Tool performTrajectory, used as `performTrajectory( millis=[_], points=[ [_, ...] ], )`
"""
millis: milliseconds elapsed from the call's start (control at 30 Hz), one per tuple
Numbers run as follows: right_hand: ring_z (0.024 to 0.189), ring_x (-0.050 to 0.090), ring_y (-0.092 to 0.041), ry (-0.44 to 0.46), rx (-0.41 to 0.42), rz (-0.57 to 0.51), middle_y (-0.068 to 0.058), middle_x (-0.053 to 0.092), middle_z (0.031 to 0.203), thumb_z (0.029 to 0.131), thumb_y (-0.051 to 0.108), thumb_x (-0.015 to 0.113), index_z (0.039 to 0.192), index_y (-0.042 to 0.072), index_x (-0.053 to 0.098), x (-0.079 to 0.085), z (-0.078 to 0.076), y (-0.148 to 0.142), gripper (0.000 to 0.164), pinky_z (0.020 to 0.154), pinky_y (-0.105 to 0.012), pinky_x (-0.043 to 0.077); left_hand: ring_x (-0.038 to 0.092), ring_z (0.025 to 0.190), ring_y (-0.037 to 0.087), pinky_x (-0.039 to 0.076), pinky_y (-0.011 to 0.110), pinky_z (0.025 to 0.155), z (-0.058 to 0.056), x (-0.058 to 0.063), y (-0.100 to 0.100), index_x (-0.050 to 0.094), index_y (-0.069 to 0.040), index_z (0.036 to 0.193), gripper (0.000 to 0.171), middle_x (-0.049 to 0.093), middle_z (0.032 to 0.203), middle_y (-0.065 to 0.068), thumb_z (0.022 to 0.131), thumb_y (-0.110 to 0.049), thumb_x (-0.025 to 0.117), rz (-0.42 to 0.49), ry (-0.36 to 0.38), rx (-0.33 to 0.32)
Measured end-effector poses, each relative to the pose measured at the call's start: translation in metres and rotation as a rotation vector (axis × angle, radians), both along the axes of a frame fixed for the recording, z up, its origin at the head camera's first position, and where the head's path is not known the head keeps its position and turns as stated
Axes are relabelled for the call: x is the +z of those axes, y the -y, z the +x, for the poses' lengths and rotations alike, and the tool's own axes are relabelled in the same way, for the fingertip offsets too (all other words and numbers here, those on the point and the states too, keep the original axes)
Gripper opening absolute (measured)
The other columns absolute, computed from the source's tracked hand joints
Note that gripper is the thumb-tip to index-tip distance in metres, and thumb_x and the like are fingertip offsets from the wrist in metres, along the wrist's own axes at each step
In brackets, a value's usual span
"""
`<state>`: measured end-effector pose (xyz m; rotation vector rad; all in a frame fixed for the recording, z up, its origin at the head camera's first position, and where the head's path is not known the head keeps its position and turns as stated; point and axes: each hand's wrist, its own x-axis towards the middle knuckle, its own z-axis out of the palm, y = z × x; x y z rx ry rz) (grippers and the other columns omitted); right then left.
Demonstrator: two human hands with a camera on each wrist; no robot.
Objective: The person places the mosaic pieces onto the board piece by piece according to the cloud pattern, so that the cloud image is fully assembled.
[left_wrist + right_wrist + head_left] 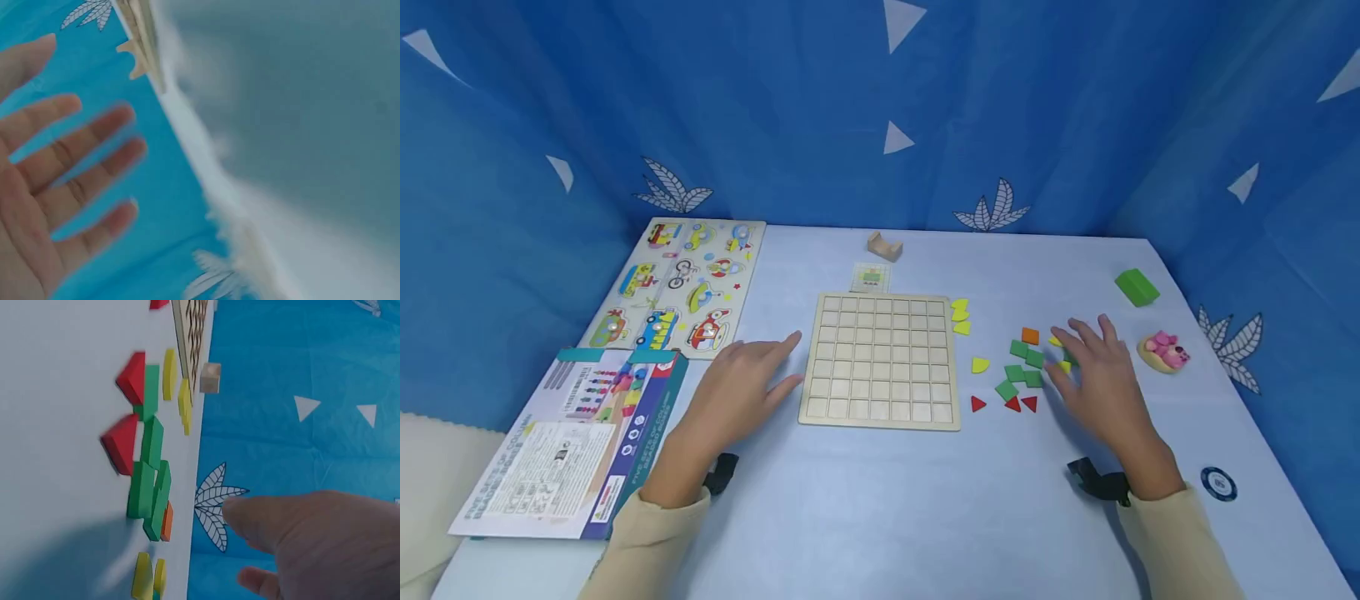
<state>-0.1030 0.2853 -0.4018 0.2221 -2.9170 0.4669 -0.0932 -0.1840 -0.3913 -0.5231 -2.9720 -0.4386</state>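
A wooden grid board (880,360) lies in the middle of the table in the head view, its square recesses bare. My left hand (733,387) hovers off the board's left edge, fingers extended and holding nothing; the left wrist view shows its fingers (81,190) spread. On the right, my right hand (1097,383) is over the loose pieces, fingers apart, partly hiding a few. Around it lie green squares (1018,348), an orange square (1030,336), red triangles (977,404) and yellow rounded pieces (980,365). The right wrist view shows green pieces (152,442) beside the thumb.
Behind the board are a small pattern card (871,277) and a notched wooden stand (884,247). A vehicle puzzle (677,283) and a flat box (557,450) lie left. To the right are a green block (1137,287), a pink figurine (1165,351) and a round chip (1218,483).
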Motion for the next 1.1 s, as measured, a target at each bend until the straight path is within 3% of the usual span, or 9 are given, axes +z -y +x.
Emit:
performTrajectory(
  millis=[67, 167, 267, 367, 500, 600, 767, 1100],
  points=[
    [0.140, 0.037, -0.048, -0.022, -0.009, -0.030, -0.026, 0.052, 0.142, 0.092, 0.016, 0.077, 0.139, 0.003, 0.060, 0.001, -0.009, -0.001, 0.051, 0.100, -0.069, 0.039, 0.066, 0.112, 0.028, 0.049, 0.051, 0.099, -0.007, -0.005, 0.002, 0.056, -0.014, 0.148, 0.058, 0.071, 0.121, 0.009, 0.096, -0.036, 0.072, 0.093, 0.071, -0.013],
    [0.107, 0.061, -0.040, -0.036, -0.015, -0.103, -0.021, 0.064, 0.119, 0.092, 0.012, 0.077, 0.126, 0.003, 0.069, -0.001, -0.022, -0.001, 0.036, 0.082, -0.054, 0.056, 0.065, 0.096, 0.018, 0.053, 0.041, 0.087, -0.019, -0.016, 0.009, 0.060, -0.016, 0.144, 0.051, 0.071, 0.105, -0.001, 0.097, -0.033, 0.072, 0.238, 0.213, -0.018],
    [0.080, 0.057, -0.030, 0.001, 0.000, -0.178, -0.014, 0.064, 0.096, 0.093, 0.012, 0.076, 0.116, 0.004, 0.073, -0.007, -0.036, -0.003, 0.024, 0.063, -0.038, 0.053, 0.060, 0.084, 0.016, 0.051, 0.036, 0.078, -0.029, -0.025, 0.019, 0.063, -0.019, 0.141, 0.046, 0.066, 0.093, -0.005, 0.098, -0.032, 0.072, 0.363, 0.331, -0.010],
    [0.074, 0.051, -0.025, 0.075, -0.007, -0.234, -0.008, 0.058, 0.083, 0.095, 0.019, 0.075, 0.112, 0.007, 0.073, -0.014, -0.047, -0.007, 0.021, 0.056, -0.030, 0.044, 0.057, 0.078, 0.020, 0.048, 0.032, 0.069, -0.036, -0.030, 0.025, 0.065, -0.021, 0.139, 0.044, 0.061, 0.089, 0.000, 0.096, -0.031, 0.073, 0.503, 0.421, -0.017],
    [0.069, 0.048, -0.025, 0.154, -0.025, -0.280, -0.006, 0.051, 0.074, 0.096, 0.029, 0.075, 0.113, 0.010, 0.073, -0.025, -0.054, -0.014, 0.025, 0.053, -0.029, 0.038, 0.049, 0.070, 0.020, 0.042, 0.029, 0.065, -0.043, -0.037, 0.028, 0.067, -0.021, 0.135, 0.042, 0.051, 0.080, 0.004, 0.095, -0.028, 0.075, 0.662, 0.522, -0.054],
    [0.066, 0.046, -0.024, 0.150, -0.003, -0.313, -0.006, 0.049, 0.071, 0.095, 0.031, 0.075, 0.115, 0.010, 0.073, -0.031, -0.056, -0.018, 0.029, 0.052, -0.030, 0.034, 0.040, 0.061, 0.016, 0.036, 0.028, 0.062, -0.046, -0.044, 0.027, 0.070, -0.022, 0.130, 0.038, 0.042, 0.069, 0.001, 0.093, -0.026, 0.078, 0.718, 0.542, -0.040],
    [0.070, 0.046, -0.024, 0.143, 0.000, -0.343, -0.006, 0.049, 0.075, 0.096, 0.035, 0.074, 0.125, 0.013, 0.071, -0.039, -0.056, -0.020, 0.036, 0.054, -0.030, 0.034, 0.031, 0.052, 0.013, 0.028, 0.027, 0.054, -0.045, -0.053, 0.021, 0.075, -0.020, 0.122, 0.033, 0.035, 0.059, -0.002, 0.090, -0.024, 0.080, 0.751, 0.510, 0.054],
    [0.066, 0.046, -0.023, 0.093, -0.064, -0.331, -0.005, 0.049, 0.070, 0.097, 0.028, 0.072, 0.129, 0.005, 0.070, -0.045, -0.054, -0.018, 0.039, 0.055, -0.031, 0.033, 0.032, 0.052, 0.014, 0.028, 0.027, 0.053, -0.044, -0.059, 0.017, 0.075, -0.019, 0.122, 0.033, 0.036, 0.057, -0.003, 0.089, -0.022, 0.080, 0.668, 0.473, 0.096]
  ],
)
